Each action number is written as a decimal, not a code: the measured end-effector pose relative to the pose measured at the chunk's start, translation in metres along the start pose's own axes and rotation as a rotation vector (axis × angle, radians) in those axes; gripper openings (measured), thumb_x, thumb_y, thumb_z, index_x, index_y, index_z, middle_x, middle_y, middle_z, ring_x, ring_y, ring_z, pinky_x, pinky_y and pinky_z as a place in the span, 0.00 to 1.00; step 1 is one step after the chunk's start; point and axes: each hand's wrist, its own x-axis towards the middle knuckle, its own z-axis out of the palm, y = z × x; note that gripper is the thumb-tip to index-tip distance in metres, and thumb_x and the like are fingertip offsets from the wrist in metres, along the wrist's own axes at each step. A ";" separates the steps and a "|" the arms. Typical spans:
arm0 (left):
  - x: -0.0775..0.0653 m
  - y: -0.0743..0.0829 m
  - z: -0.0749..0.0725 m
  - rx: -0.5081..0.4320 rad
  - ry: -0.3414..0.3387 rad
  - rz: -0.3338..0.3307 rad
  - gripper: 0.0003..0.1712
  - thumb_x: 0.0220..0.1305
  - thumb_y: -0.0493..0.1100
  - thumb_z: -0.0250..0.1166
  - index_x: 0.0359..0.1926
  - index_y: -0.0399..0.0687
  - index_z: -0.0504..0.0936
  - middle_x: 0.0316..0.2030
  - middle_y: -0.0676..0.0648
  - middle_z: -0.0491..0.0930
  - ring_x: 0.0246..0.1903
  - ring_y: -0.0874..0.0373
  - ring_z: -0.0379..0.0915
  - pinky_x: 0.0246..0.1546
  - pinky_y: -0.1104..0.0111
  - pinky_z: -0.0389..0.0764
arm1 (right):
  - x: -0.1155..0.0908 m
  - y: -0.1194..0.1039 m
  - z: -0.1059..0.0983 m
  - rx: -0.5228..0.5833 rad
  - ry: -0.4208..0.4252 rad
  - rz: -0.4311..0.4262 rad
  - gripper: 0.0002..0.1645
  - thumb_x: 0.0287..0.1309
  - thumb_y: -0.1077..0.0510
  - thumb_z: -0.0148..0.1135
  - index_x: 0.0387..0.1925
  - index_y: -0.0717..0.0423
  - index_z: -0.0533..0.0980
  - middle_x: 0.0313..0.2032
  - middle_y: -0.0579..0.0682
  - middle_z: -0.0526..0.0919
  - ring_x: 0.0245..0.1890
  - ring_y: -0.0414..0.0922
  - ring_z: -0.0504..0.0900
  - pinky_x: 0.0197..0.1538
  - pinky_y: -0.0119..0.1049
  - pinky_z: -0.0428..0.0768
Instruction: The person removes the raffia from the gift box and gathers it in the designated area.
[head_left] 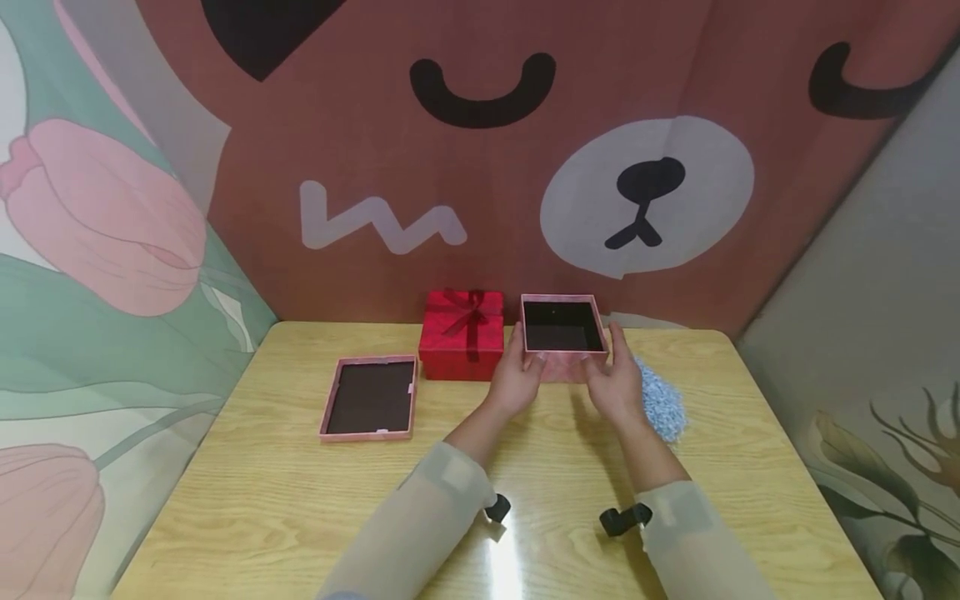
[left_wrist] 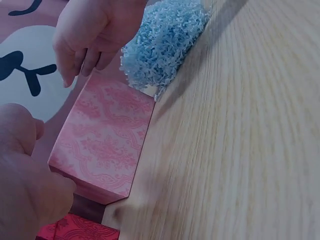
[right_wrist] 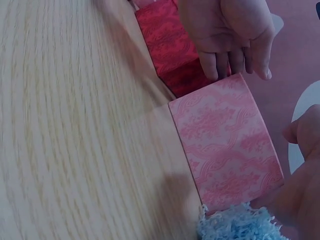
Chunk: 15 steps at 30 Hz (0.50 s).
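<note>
Both hands are at an open-topped pink patterned box (head_left: 573, 367) with a dark interior, near the table's back edge. My left hand (head_left: 516, 379) holds its left side, thumb toward the front. My right hand (head_left: 617, 390) holds the right side, also with its thumb toward the front. Both wrist views show the box's patterned front face, with its lower edge at the tabletop; whether it touches the table I cannot tell. Light-blue shredded paper (head_left: 662, 404) lies beside the right hand. Left of the box stands a red gift box (head_left: 450, 354) with a dark red bow.
A pink-rimmed lid (head_left: 405, 425) lies on the left of the wooden table (head_left: 262, 483), its dark inside facing up. A printed cloth (head_left: 495, 183) with a bear face hangs right behind the table. More printed cloth (head_left: 105, 217) covers the left side.
</note>
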 end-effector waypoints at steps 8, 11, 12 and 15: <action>-0.010 0.006 -0.006 0.113 0.003 0.071 0.42 0.76 0.42 0.58 0.83 0.42 0.49 0.81 0.42 0.52 0.78 0.50 0.50 0.77 0.55 0.57 | -0.006 -0.012 0.002 -0.009 0.031 -0.079 0.47 0.69 0.57 0.62 0.83 0.50 0.52 0.75 0.61 0.66 0.65 0.63 0.75 0.65 0.61 0.76; -0.015 0.006 -0.008 0.113 -0.001 0.099 0.42 0.77 0.42 0.58 0.83 0.42 0.49 0.81 0.42 0.53 0.79 0.50 0.50 0.77 0.53 0.58 | -0.008 -0.018 0.005 0.056 0.013 -0.092 0.47 0.69 0.59 0.62 0.83 0.47 0.52 0.75 0.58 0.66 0.69 0.60 0.72 0.67 0.58 0.75; -0.017 0.007 -0.009 0.110 -0.002 0.104 0.42 0.77 0.42 0.59 0.83 0.42 0.49 0.81 0.43 0.53 0.79 0.51 0.50 0.77 0.53 0.58 | -0.008 -0.020 0.006 0.079 0.005 -0.094 0.46 0.70 0.59 0.62 0.83 0.47 0.52 0.76 0.56 0.65 0.70 0.58 0.71 0.68 0.57 0.74; -0.023 0.007 -0.011 0.101 -0.001 0.106 0.41 0.78 0.43 0.59 0.83 0.42 0.50 0.80 0.43 0.54 0.78 0.50 0.51 0.76 0.53 0.59 | -0.010 -0.024 0.009 0.145 -0.011 -0.093 0.45 0.70 0.61 0.61 0.83 0.47 0.53 0.77 0.54 0.64 0.73 0.56 0.68 0.70 0.53 0.73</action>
